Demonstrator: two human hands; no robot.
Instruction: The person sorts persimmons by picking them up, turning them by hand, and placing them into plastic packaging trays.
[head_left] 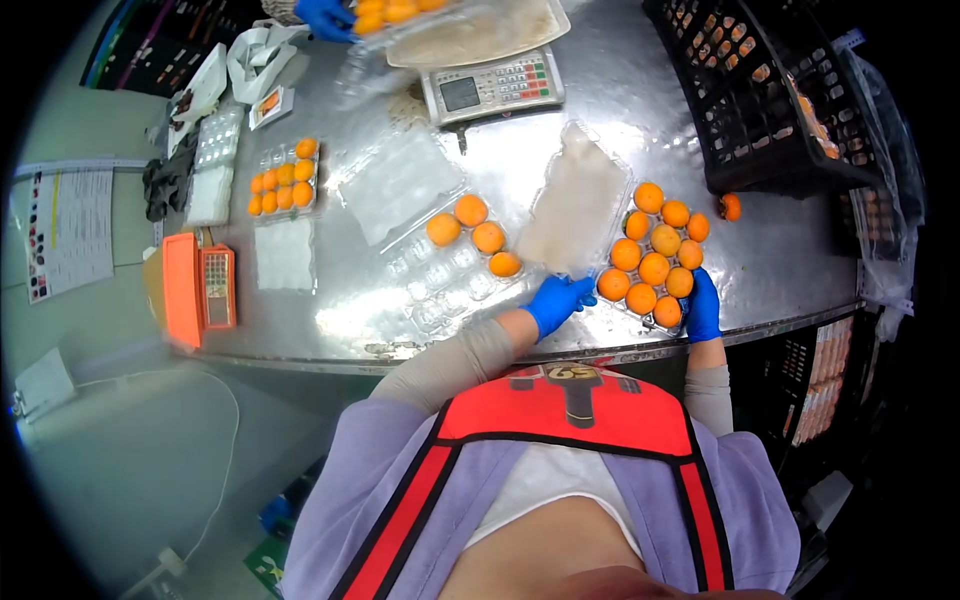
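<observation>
Step in hand: the 12 orange fruits (654, 268) sit in the clear tray (607, 311), right of centre in the frame; I judge this is a moment of steadying or adjusting the filled tray.
Left hand: the left hand (560, 303) is narrow, with fingers close together, near the lower left side of the tray; I cannot tell if it grips the plastic.
Right hand: the right hand (703, 305) is curved at the lower right side of the tray; its fingertips are partly hidden, so its grip I cannot tell.
Open lid: the lid (575, 205) lies open beside the tray, on its left.
Part-filled tray: at the centre, the other tray (432, 285) has 4 fruits (487, 237).
Next move: in my judgement, it calls for light fingers and a level tray, because the round fruits can roll.
</observation>
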